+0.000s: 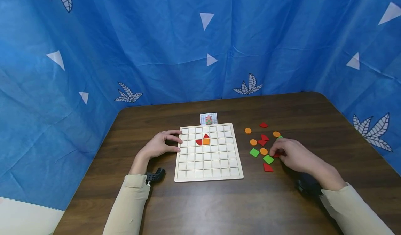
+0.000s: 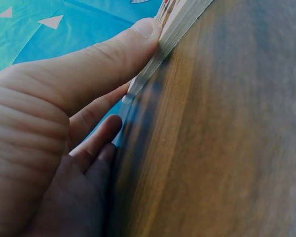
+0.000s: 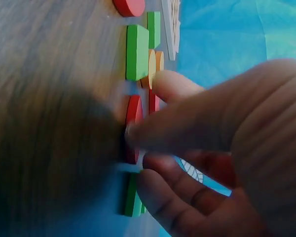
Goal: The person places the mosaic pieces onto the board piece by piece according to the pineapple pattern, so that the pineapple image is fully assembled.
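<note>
Right hand (image 1: pixel 291 155) curls at a red piece (image 3: pixel 132 111), hold unconfirmed; left hand (image 1: pixel 158 145), spread, touches board (image 1: pixel 206 164); three pieces (image 1: pixel 206 141) set, loose pieces (image 1: pixel 254 152) outstanding.

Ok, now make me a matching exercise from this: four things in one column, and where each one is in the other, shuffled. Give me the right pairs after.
Things
1. Picture card
2. Orange square
3. Left hand
4. Right hand

Places
A. Over on the right, among the loose pieces
B. At the left edge of the grid board
C. At the board's far edge, on the table
D. On the board, just below the red triangle

Right pairs
1-C, 2-D, 3-B, 4-A
</note>
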`<state>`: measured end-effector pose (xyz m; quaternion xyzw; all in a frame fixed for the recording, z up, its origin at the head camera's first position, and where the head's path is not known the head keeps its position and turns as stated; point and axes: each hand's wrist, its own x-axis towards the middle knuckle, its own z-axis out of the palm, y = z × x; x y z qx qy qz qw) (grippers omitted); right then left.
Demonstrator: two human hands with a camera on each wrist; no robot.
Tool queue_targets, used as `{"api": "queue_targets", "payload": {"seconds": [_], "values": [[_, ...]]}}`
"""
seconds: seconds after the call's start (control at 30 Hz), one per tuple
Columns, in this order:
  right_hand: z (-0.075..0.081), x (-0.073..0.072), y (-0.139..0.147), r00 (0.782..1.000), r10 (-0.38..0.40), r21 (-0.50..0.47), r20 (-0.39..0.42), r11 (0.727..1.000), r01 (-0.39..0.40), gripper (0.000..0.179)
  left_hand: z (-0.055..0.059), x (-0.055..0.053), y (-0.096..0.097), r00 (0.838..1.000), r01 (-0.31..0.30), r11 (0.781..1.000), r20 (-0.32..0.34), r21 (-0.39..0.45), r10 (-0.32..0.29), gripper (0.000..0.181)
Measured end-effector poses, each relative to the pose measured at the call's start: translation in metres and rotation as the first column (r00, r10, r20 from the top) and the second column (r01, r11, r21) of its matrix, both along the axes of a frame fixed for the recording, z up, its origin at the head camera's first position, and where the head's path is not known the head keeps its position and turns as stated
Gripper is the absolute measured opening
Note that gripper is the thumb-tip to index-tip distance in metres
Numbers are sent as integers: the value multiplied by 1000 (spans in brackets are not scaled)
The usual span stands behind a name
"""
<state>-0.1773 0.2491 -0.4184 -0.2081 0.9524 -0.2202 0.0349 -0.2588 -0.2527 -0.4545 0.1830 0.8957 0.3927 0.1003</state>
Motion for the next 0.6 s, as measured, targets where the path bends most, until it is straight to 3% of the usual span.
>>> {"api": "queue_targets", "payload": {"seconds": [0.13, 0.33, 0.6], "values": [[-2, 3, 2, 997, -65, 6, -37, 998, 66, 17, 1, 0, 0, 1000, 3, 1000, 4, 10, -3, 29], [-6, 4, 0, 989, -145, 31, -23, 989, 146, 26, 1, -1, 0, 1000, 1, 1000, 8, 6, -1, 27], [-6, 5, -3, 990, -141, 54, -24, 988, 142, 22, -1, -1, -1, 1000, 4, 1000, 5, 5, -4, 27]]}}
